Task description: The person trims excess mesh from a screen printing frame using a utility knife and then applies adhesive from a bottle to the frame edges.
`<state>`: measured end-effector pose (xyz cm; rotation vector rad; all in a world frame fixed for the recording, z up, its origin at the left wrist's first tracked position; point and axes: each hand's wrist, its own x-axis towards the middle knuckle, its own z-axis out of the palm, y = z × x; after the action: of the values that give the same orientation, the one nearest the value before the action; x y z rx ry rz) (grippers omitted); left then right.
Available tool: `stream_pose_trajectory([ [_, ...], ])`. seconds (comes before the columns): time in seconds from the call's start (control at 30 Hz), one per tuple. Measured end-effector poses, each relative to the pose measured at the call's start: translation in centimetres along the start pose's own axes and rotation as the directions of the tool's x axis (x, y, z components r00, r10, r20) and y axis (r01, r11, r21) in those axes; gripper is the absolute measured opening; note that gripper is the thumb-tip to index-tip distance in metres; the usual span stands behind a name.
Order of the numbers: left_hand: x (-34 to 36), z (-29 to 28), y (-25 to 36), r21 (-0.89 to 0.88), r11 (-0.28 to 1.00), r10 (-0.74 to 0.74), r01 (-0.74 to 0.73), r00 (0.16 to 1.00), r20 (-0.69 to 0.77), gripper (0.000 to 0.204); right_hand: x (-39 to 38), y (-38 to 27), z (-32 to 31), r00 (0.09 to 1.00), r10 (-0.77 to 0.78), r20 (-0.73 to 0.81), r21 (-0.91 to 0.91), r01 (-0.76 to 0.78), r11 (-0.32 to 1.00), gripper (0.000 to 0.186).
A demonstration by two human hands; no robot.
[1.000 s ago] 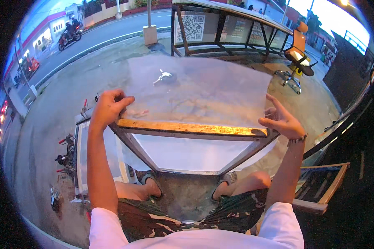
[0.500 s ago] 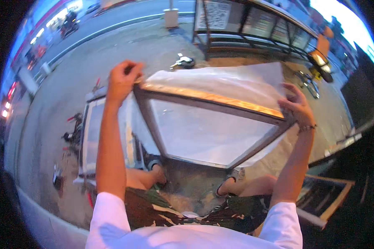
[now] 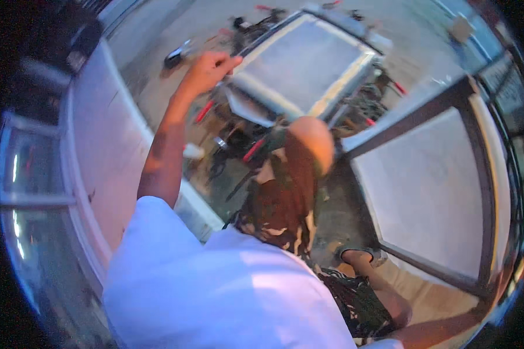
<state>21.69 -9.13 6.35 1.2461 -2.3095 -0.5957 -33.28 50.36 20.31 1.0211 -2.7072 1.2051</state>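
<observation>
At the right, a dark frame [image 3: 478, 168] stands tilted, with a pale translucent sheet [image 3: 425, 186] across it. My right hand [image 3: 496, 289], dim at the picture's rim, grips the frame's near corner; its fingers show poorly. My left hand [image 3: 211, 71] reaches out to the upper left, fingers partly bent and slightly smeared, with nothing visible in them. It is nearest to the corner of a second framed panel [image 3: 303, 61], which has a pale middle, yellowish strips along its edges and a dark rim. That panel lies over equipment with red-tipped parts [image 3: 252, 150].
Along my left runs a long pale panel [image 3: 102, 110], with glass panes [image 3: 32, 160] beyond it. A small dark and shiny object [image 3: 177, 54] lies on the ground past my left hand. My bare knee [image 3: 311, 136] rises between the two panels. A block [image 3: 461, 28] stands far off at the upper right.
The view has swung left. My left hand has come away from the dark frame and moved toward the second panel. My right hand stays at the dark frame's corner.
</observation>
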Motion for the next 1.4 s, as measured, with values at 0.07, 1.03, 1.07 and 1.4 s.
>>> stream_pose_trajectory([
  [0.07, -5.2, -2.4, -7.7, 0.198, 0.973, -0.141, 0.119, 0.985, 0.098, 0.043, 0.2, -0.1, 0.7, 1.000, 0.003, 0.005, -0.006, -0.003, 1.000, 0.057],
  [1.03, -56.7, 4.4, -31.1, -0.094, 0.078, -0.934, 0.993, 0.040, -0.354, 0.048, -0.1, -1.3, 2.1, 0.998, 0.034, 0.051, 0.004, -0.034, 0.999, 0.056],
  [1.07, -57.5, 4.1, -30.8, -0.036, 0.022, -0.927, 0.999, 0.007, -0.374, 0.045, -0.2, -1.2, 2.1, 0.998, 0.035, 0.054, 0.006, -0.035, 0.999, 0.056],
  [1.4, -40.0, 5.2, -29.5, 0.047, 0.584, -0.780, 0.811, 0.576, -0.245, 0.031, -2.4, 0.4, -0.6, 0.996, 0.072, 0.047, 0.069, -0.075, 0.995, 0.055],
])
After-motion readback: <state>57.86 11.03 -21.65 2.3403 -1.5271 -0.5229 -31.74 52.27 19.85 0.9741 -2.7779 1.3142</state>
